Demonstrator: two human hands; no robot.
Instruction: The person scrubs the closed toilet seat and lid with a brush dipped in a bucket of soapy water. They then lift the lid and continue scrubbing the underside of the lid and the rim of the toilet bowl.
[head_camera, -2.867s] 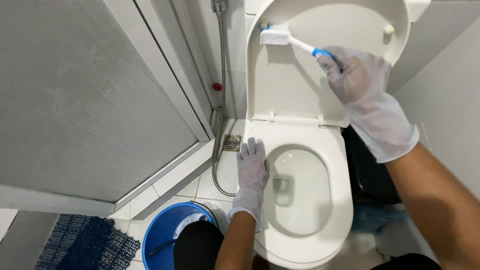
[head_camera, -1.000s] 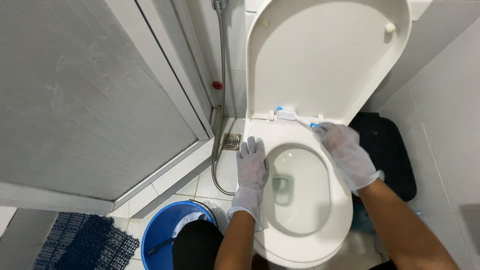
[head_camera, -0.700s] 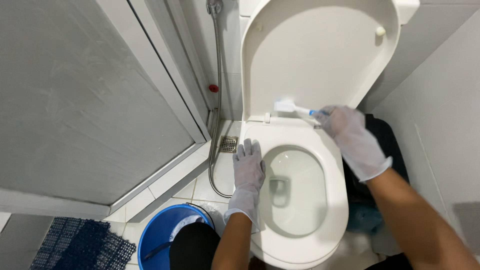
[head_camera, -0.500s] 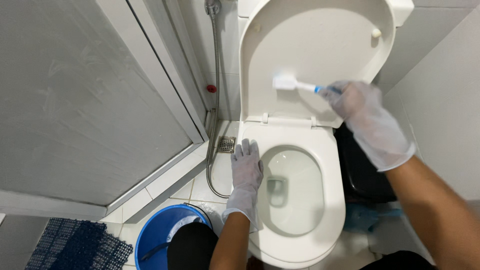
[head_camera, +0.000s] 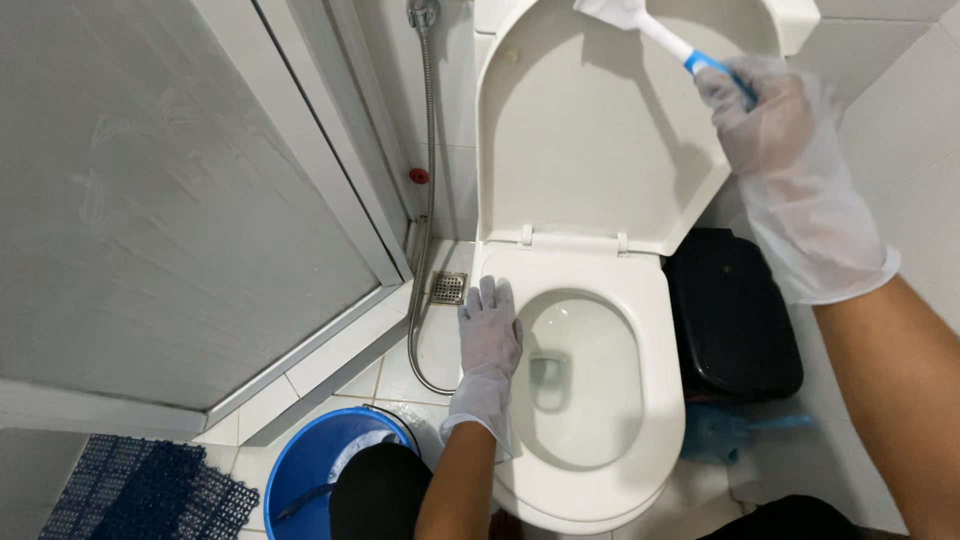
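Observation:
A white toilet stands in front of me with its lid (head_camera: 590, 140) raised upright and its seat (head_camera: 655, 330) down. My left hand (head_camera: 489, 340), in a thin white glove, lies flat on the left edge of the seat with fingers spread. My gloved right hand (head_camera: 765, 105) grips the blue handle of a small white-headed brush (head_camera: 640, 22). The brush head presses against the top of the raised lid, near the cistern.
A frosted shower door (head_camera: 180, 200) fills the left. A metal spray hose (head_camera: 428, 200) hangs beside the toilet above a floor drain (head_camera: 448, 288). A blue bucket (head_camera: 320, 480) sits at my knees, a blue mat (head_camera: 140, 490) lower left. A black bin (head_camera: 735, 315) stands right of the bowl.
My right hand has carried the brush from the hinge area at the back of the seat up the lid to its top edge. My left hand has stayed on the seat.

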